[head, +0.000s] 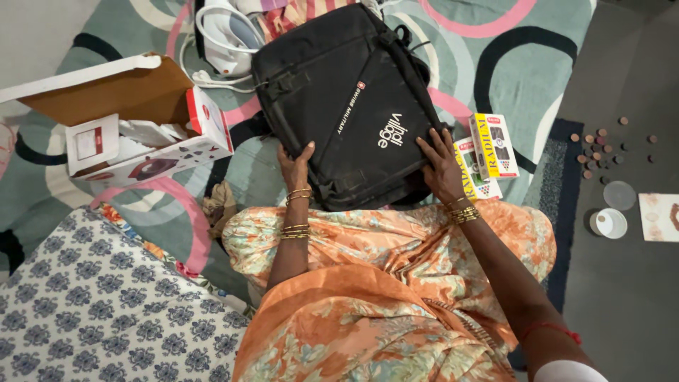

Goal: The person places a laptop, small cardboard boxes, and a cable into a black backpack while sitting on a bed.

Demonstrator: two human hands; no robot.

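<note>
A black fabric bag (346, 99) with white lettering lies on the patterned rug, its near edge against my lap. My left hand (295, 168) grips the bag's near left edge, fingers curled over it. My right hand (441, 166) rests flat on the bag's near right corner, fingers spread. Both wrists wear gold bangles. My lap is covered in orange floral cloth (396, 247).
An open white and red cardboard box (134, 120) sits at the left. A white appliance with a cord (226, 35) lies behind the bag. Two small yellow and white boxes (488, 152) lie right of the bag. Coins (601, 145) and a white cup (608, 223) are on the grey floor. A floral cushion (92, 304) sits lower left.
</note>
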